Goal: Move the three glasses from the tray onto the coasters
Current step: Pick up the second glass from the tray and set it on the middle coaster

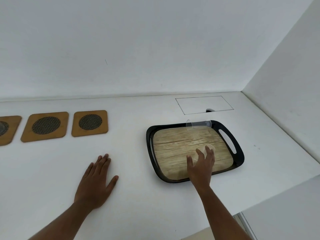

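right hand (201, 163) fingers curl round a clear glass (206, 150) on the tray (223, 126); left hand (95, 181) fingers flat.

Three coasters (90, 123) lie left of the tray (239, 154) holding glasses (198, 125).

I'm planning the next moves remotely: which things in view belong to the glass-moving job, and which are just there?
Job:
- tray
- glass under the right hand, lying on its side
- second glass lying at the tray's far rim
- three coasters

Just there:
- counter hatch outline
- left hand, flat on the counter

A third glass isn't visible.
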### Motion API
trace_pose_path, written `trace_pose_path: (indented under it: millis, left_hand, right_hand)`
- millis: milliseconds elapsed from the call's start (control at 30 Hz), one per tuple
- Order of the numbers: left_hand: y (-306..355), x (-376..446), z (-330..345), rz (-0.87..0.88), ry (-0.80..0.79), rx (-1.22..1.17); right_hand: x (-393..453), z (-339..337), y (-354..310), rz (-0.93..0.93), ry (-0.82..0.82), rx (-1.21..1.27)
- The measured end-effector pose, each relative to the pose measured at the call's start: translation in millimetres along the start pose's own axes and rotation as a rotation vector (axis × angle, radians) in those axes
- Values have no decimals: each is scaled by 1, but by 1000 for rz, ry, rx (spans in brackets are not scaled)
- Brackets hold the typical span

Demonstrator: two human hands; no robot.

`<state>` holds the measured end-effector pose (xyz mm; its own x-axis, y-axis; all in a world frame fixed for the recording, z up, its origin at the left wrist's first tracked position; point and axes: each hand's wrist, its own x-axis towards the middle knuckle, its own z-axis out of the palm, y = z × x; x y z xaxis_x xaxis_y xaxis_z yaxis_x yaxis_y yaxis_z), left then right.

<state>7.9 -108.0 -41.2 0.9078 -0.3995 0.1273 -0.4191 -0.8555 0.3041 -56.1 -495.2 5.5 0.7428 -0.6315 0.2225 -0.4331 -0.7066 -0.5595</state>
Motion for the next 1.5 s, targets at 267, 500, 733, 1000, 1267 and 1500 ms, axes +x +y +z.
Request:
trace_pose_path:
  millis: [267, 500, 733, 1000, 1267, 1500]
  left_hand:
    - [1, 1, -2, -3, -1, 3]
    - [1, 1, -4, -4, -11, 6]
    - [0, 0, -5, -4, -48, -11]
    - [-9, 4, -11, 24, -173, -82]
    - [-76, -24, -46, -62, -172, -141]
    - [-171, -60, -84, -226, -134, -86]
  right_hand:
    - [16, -4, 0, -52, -41, 258]
    - [20, 4, -8, 229, -124, 164]
    - [36, 0, -32, 422, -215, 201]
    - [3, -20, -100, 572, -400, 1035]
    - [-45, 18, -183, 647, -654, 1316]
    - [-85, 67, -250, 752, -779, 1410]
